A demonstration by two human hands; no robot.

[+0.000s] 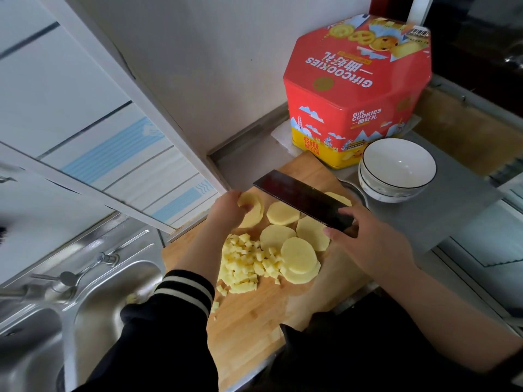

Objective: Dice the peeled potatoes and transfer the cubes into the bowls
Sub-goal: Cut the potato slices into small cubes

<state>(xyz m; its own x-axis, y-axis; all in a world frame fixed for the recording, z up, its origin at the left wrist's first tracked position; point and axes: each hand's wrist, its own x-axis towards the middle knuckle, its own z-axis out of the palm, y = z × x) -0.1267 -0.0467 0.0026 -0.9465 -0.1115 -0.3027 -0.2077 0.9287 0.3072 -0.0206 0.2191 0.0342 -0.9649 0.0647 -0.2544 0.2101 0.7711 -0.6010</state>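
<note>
Left hand [226, 207] pinches potato slices [252, 210] on the board [254, 321]; right hand [368, 239] grips the cleaver [300, 199] above them.

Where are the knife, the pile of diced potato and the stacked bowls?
knife [300, 198], head view, middle of the dark blade.
pile of diced potato [243, 264], head view, centre of the heap.
stacked bowls [407, 182], head view, outer wall of the top bowl.

Pale yellow potato slices [297, 254] are lying fanned across the wooden cutting board [249, 315], small potato cubes [244, 264] heaped beside them; two white bowls [397, 169] are sitting stacked, upright, nearby.
</note>
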